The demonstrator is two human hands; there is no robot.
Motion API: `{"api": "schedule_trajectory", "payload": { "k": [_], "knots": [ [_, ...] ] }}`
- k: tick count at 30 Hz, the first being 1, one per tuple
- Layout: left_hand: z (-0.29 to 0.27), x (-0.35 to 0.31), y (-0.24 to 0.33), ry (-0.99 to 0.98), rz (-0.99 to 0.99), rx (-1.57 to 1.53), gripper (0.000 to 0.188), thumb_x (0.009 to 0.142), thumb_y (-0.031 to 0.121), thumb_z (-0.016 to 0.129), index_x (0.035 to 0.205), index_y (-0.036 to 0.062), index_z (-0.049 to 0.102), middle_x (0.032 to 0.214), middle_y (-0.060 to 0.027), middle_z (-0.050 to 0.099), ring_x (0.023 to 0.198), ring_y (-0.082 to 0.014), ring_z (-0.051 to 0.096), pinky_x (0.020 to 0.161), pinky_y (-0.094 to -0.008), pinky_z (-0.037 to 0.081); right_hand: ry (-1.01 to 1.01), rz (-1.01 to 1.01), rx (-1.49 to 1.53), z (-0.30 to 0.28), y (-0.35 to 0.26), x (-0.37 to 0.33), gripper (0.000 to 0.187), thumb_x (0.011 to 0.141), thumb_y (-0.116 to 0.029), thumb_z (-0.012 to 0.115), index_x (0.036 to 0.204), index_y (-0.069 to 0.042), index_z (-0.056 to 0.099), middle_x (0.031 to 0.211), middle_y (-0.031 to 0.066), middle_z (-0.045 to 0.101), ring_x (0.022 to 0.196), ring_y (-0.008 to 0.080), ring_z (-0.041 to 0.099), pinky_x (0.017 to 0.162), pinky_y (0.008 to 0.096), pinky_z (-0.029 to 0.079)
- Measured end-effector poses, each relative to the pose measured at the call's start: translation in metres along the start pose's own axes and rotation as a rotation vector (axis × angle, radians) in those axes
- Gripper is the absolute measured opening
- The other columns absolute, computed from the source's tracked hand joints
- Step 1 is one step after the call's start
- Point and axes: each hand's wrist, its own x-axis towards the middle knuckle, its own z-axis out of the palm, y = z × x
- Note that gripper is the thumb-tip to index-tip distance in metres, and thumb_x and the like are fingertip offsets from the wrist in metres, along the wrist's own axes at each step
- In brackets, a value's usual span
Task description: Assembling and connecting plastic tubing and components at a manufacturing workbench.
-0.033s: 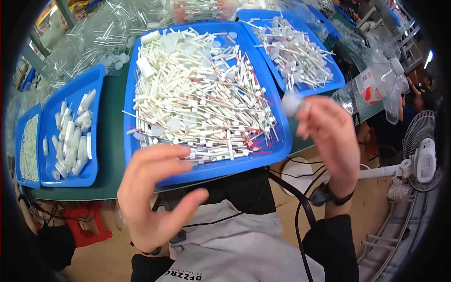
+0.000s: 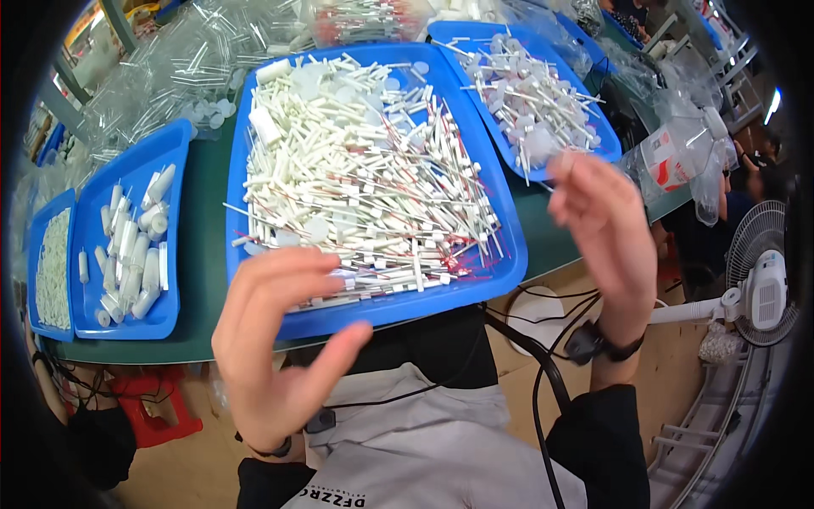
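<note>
My left hand (image 2: 275, 348) is raised over the near rim of a big blue tray (image 2: 509, 263), palm toward me, fingers spread, holding nothing. The tray is heaped with thin white swab sticks (image 2: 365, 178), some red-tipped, and round clear caps. My right hand (image 2: 606, 237) is lifted at the tray's right corner with its fingers curled. It is motion-blurred, and its fingertips seem to pinch a small clear cap (image 2: 553, 163). A dark watch (image 2: 593, 343) is on that wrist.
A second blue tray (image 2: 610, 148) of white sticks sits at the back right. Two blue trays on the left hold white tubes (image 2: 127, 254) and small white pieces (image 2: 52, 271). Clear bags of plastic parts (image 2: 178, 76) line the back. A white fan (image 2: 767, 288) stands to the right, with cables (image 2: 543, 373) below.
</note>
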Motion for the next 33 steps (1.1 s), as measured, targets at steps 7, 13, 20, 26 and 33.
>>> {"api": "schedule_trajectory", "payload": {
  "k": [7, 13, 20, 26, 33],
  "knots": [
    [0.022, 0.014, -0.024, -0.052, -0.008, 0.351, 0.047, 0.065, 0.01, 0.079, 0.108, 0.0048, 0.06, 0.116, -0.0117, 0.058, 0.115, -0.0336, 0.051, 0.098, -0.043, 0.039, 0.285, -0.437, -0.511, 0.01, -0.007, 0.064, 0.043, 0.089, -0.01, 0.06, 0.128, 0.005, 0.049, 0.125, 0.0164, 0.058, 0.101, 0.0218, 0.061, 0.087, 0.0288, 0.047],
    [0.019, 0.012, -0.023, -0.156, -0.064, 0.466, 0.057, 0.068, 0.03, 0.079, 0.117, 0.01, 0.06, 0.126, -0.0079, 0.055, 0.125, -0.0333, 0.045, 0.111, -0.0526, 0.021, -0.408, -0.676, -1.279, 0.075, 0.03, 0.017, 0.042, 0.081, -0.013, 0.067, 0.119, 0.0, 0.054, 0.121, 0.0179, 0.054, 0.114, 0.0352, 0.051, 0.095, 0.0432, 0.04],
    [0.019, 0.009, -0.025, -0.163, -0.075, 0.492, 0.055, 0.07, 0.032, 0.077, 0.118, 0.0119, 0.06, 0.125, -0.0066, 0.055, 0.126, -0.0314, 0.045, 0.111, -0.0552, 0.018, -0.561, -0.565, -1.328, 0.089, 0.036, 0.014, 0.021, 0.082, -0.005, 0.062, 0.101, 0.0, 0.054, 0.098, 0.0162, 0.053, 0.095, 0.0329, 0.054, 0.081, 0.041, 0.042],
    [0.018, 0.008, -0.027, -0.16, -0.075, 0.477, 0.053, 0.07, 0.03, 0.077, 0.117, 0.0116, 0.06, 0.123, -0.0068, 0.055, 0.124, -0.0318, 0.045, 0.111, -0.0549, 0.02, -0.558, -0.544, -1.284, 0.077, 0.023, 0.024, 0.01, 0.081, -0.004, 0.062, 0.089, -0.001, 0.058, 0.096, 0.0134, 0.058, 0.088, 0.0331, 0.056, 0.078, 0.0396, 0.043],
    [0.016, 0.007, -0.028, -0.136, -0.074, 0.436, 0.05, 0.07, 0.027, 0.077, 0.114, 0.0105, 0.061, 0.123, -0.0078, 0.055, 0.123, -0.0331, 0.045, 0.11, -0.0547, 0.023, -0.385, -0.535, -1.088, 0.077, 0.014, 0.023, 0.011, 0.08, -0.003, 0.068, 0.09, -0.001, 0.066, 0.098, 0.0112, 0.063, 0.093, 0.0292, 0.059, 0.079, 0.0362, 0.047]
  ]
}}
